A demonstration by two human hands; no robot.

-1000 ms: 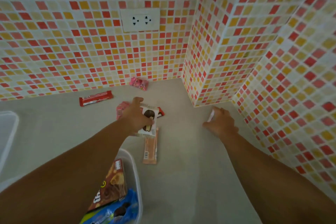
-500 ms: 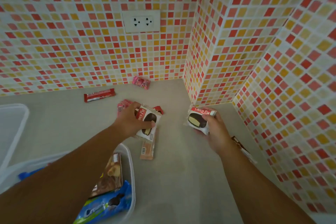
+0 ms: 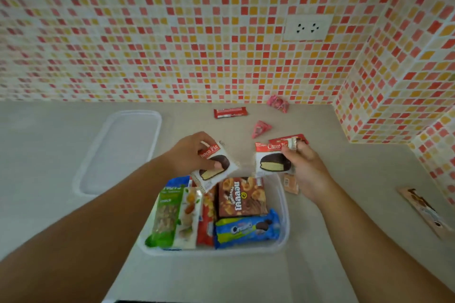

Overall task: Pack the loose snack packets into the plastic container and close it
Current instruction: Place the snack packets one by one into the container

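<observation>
A clear plastic container (image 3: 284, 206) sits on the grey counter, holding several snack packets: a green nut bag, a brown biscuit box, a blue cookie pack. My left hand (image 3: 189, 155) grips a white Choco Pie packet (image 3: 216, 167) above the container's far edge. My right hand (image 3: 305, 170) pinches a second Choco Pie packet (image 3: 269, 160) beside it, over the container's far right corner. Loose on the counter beyond lie a red bar (image 3: 230, 112), a pink triangular packet (image 3: 260, 128), a pink candy packet (image 3: 278, 103) and a red packet (image 3: 299, 137) behind my right hand.
The container's clear lid (image 3: 120, 152) lies on the counter to the left. A peach wafer packet (image 3: 291, 183) shows under my right hand. A brown and white packet (image 3: 424, 209) lies at the far right near the tiled wall. A socket (image 3: 307, 28) sits on the wall.
Both hands lifted a Choco Pie packet each and drew them back from the corner to above the container. The camera swung left, so the container and its lid now show fully.
</observation>
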